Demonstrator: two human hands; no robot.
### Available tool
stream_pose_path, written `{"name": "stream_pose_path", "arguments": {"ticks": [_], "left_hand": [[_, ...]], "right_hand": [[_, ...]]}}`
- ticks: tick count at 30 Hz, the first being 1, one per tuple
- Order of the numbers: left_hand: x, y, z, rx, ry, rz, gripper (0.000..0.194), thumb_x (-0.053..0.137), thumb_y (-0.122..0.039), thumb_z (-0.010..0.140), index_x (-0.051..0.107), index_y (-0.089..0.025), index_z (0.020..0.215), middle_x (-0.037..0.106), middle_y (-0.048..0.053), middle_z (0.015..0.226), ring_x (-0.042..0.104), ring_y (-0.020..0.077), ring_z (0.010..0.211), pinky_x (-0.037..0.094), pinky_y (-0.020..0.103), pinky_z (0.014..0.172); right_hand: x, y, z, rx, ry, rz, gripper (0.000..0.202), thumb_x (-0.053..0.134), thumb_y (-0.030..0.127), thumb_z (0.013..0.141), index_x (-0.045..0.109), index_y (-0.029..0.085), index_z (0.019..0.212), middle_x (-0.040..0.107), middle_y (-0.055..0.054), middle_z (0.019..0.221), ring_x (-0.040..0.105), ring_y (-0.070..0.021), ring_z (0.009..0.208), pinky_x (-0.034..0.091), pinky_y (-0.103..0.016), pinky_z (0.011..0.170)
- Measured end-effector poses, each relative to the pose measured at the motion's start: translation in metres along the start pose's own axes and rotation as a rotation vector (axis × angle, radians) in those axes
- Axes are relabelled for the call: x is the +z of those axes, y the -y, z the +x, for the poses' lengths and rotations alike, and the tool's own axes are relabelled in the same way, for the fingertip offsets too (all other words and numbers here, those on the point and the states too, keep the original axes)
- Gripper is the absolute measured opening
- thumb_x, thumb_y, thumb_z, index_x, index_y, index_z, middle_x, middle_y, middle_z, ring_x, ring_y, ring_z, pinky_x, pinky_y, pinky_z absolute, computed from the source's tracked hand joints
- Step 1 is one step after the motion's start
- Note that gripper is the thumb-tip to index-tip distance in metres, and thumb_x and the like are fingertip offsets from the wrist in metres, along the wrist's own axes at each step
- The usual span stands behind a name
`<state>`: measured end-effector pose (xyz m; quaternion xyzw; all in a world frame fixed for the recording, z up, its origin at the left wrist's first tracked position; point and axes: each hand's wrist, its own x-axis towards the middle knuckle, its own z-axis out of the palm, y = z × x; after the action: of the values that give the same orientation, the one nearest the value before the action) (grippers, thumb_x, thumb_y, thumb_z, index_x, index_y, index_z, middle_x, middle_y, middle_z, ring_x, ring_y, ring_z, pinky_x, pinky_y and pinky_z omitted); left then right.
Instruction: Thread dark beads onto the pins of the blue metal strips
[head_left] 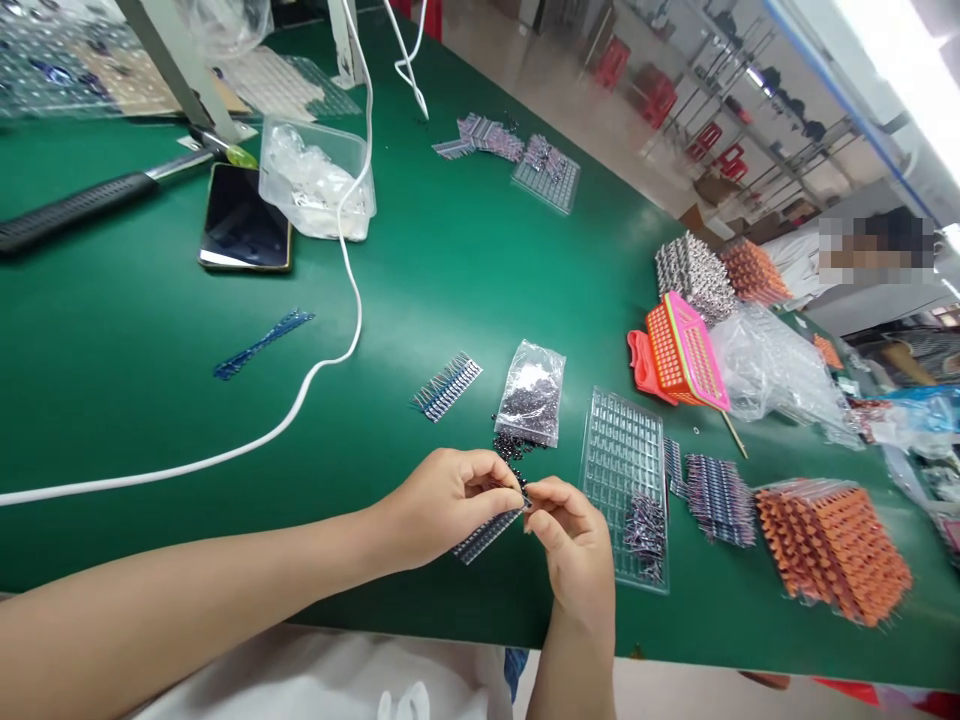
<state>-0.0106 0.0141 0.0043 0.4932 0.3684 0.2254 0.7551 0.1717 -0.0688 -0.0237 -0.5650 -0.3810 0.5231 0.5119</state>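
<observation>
My left hand (450, 500) pinches a strip of small blue-grey parts (486, 536) over the near edge of the green table (450, 270). My right hand (574, 545) meets it fingertip to fingertip, holding a tiny dark bead at the strip's upper end. Just beyond my fingers lie loose dark beads (510, 443) spilled from a small clear bag (531, 392). Another finished strip (447, 385) lies to the left of the bag. A clear plastic grid tray (624, 460) sits right of my hands with several parts in its near end.
A white cable (330, 355) curves across the table. A phone (244, 220), a clear tub (315, 180) and a black-handled tool (75, 208) lie far left. An orange-pink basket (679, 350), orange part stacks (832, 545) and plastic bags sit right. Another person is blurred far right.
</observation>
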Motion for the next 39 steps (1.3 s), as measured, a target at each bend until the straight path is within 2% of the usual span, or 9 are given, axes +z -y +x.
{"name": "stream_pose_path", "arguments": {"ticks": [4, 7, 9, 13, 16, 22, 33, 39], "left_hand": [[0.000, 0.003, 0.000, 0.033, -0.002, 0.061, 0.015, 0.068, -0.031, 0.081, 0.071, -0.016, 0.083, 0.071, 0.000, 0.073, 0.063, 0.0142, 0.070, 0.048, 0.024, 0.067], [-0.001, 0.006, 0.002, 0.026, 0.027, 0.015, 0.024, 0.071, -0.030, 0.078, 0.070, -0.016, 0.098, 0.076, 0.003, 0.092, 0.070, 0.0190, 0.087, 0.053, 0.028, 0.080], [-0.001, 0.006, 0.003, 0.011, 0.028, -0.001, 0.030, 0.071, -0.031, 0.078, 0.069, -0.017, 0.104, 0.076, 0.005, 0.100, 0.070, 0.0207, 0.092, 0.054, 0.030, 0.083], [-0.002, 0.004, 0.004, -0.018, 0.038, 0.101, 0.020, 0.068, -0.033, 0.082, 0.073, -0.016, 0.091, 0.074, 0.003, 0.083, 0.068, 0.0185, 0.079, 0.053, 0.028, 0.073], [-0.003, 0.003, 0.004, 0.002, 0.034, 0.141, 0.019, 0.067, -0.035, 0.082, 0.072, -0.016, 0.083, 0.071, 0.002, 0.076, 0.066, 0.0180, 0.075, 0.052, 0.027, 0.073], [-0.003, 0.001, 0.002, 0.023, 0.006, 0.118, 0.023, 0.068, -0.039, 0.082, 0.070, -0.016, 0.084, 0.066, 0.001, 0.077, 0.062, 0.0169, 0.075, 0.050, 0.026, 0.071], [-0.002, 0.001, 0.002, 0.022, -0.003, 0.219, 0.024, 0.066, -0.040, 0.082, 0.071, -0.016, 0.084, 0.067, 0.002, 0.077, 0.059, 0.0169, 0.073, 0.048, 0.026, 0.068], [-0.005, -0.005, -0.002, 0.076, 0.051, 0.325, 0.026, 0.060, -0.041, 0.087, 0.070, -0.019, 0.080, 0.066, 0.001, 0.073, 0.058, 0.0173, 0.071, 0.046, 0.024, 0.066]], "right_hand": [[0.005, -0.001, -0.001, -0.079, -0.033, -0.071, 0.008, 0.077, 0.029, 0.082, 0.075, 0.025, 0.089, 0.063, 0.000, 0.084, 0.059, -0.0138, 0.080, 0.047, -0.025, 0.071], [0.007, -0.003, 0.000, -0.085, -0.065, -0.060, 0.007, 0.075, 0.030, 0.083, 0.074, 0.025, 0.088, 0.062, 0.000, 0.083, 0.058, -0.0133, 0.076, 0.046, -0.025, 0.068], [0.008, -0.004, 0.000, -0.077, -0.081, -0.051, 0.010, 0.075, 0.032, 0.083, 0.073, 0.024, 0.088, 0.061, 0.000, 0.083, 0.056, -0.0128, 0.073, 0.045, -0.025, 0.066], [0.009, -0.005, 0.000, -0.050, -0.126, -0.045, 0.012, 0.076, 0.033, 0.082, 0.072, 0.022, 0.085, 0.059, 0.001, 0.079, 0.052, -0.0115, 0.067, 0.043, -0.024, 0.062], [0.011, -0.004, -0.001, -0.037, -0.124, -0.016, 0.013, 0.077, 0.034, 0.081, 0.073, 0.023, 0.086, 0.061, 0.000, 0.080, 0.054, -0.0124, 0.069, 0.044, -0.024, 0.063], [0.011, -0.002, -0.002, -0.060, -0.129, 0.038, 0.023, 0.081, 0.031, 0.077, 0.075, 0.026, 0.098, 0.064, 0.000, 0.084, 0.059, -0.0147, 0.077, 0.050, -0.026, 0.070], [0.011, -0.001, -0.003, -0.038, -0.123, -0.027, 0.015, 0.076, 0.037, 0.082, 0.073, 0.022, 0.085, 0.061, 0.001, 0.076, 0.053, -0.0124, 0.067, 0.043, -0.024, 0.061], [0.013, -0.002, -0.002, 0.001, -0.088, 0.024, 0.017, 0.076, 0.039, 0.081, 0.073, 0.022, 0.083, 0.062, 0.001, 0.071, 0.053, -0.0119, 0.063, 0.042, -0.025, 0.059]]}}
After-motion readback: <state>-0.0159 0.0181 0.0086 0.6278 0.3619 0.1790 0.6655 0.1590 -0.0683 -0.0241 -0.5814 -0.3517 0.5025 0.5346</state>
